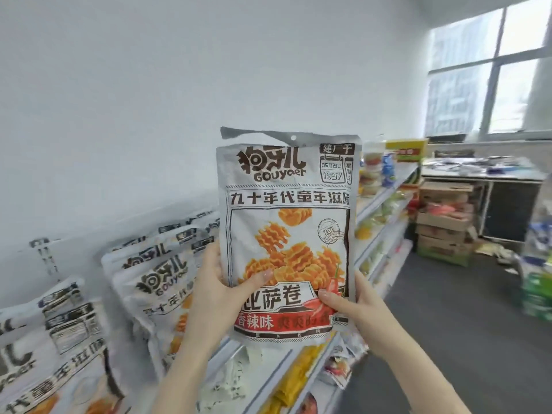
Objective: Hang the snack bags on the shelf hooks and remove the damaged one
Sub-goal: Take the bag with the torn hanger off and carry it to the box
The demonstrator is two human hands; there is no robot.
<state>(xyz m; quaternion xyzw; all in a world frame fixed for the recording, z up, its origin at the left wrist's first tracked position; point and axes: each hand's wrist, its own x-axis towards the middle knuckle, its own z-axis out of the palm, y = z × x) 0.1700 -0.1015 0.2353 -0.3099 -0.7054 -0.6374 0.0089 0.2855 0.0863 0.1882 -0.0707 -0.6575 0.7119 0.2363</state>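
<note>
I hold a grey snack bag [286,222] upright in front of me, printed with black characters and orange ridged crisps. Its top strip is torn partly loose beside the hang hole. My left hand [221,291] grips the bag's lower left edge, thumb across the front. My right hand [349,306] grips the lower right corner. Behind and to the left, several identical bags [155,282] hang in rows against the white wall; the hooks themselves are hidden by the bags.
A white shelf unit [385,192] with mixed snacks runs along the wall to the right. Stacked cardboard boxes [445,222] and a dark desk [507,201] stand at the aisle's end under a window. Green packs [537,294] sit on the grey floor at right.
</note>
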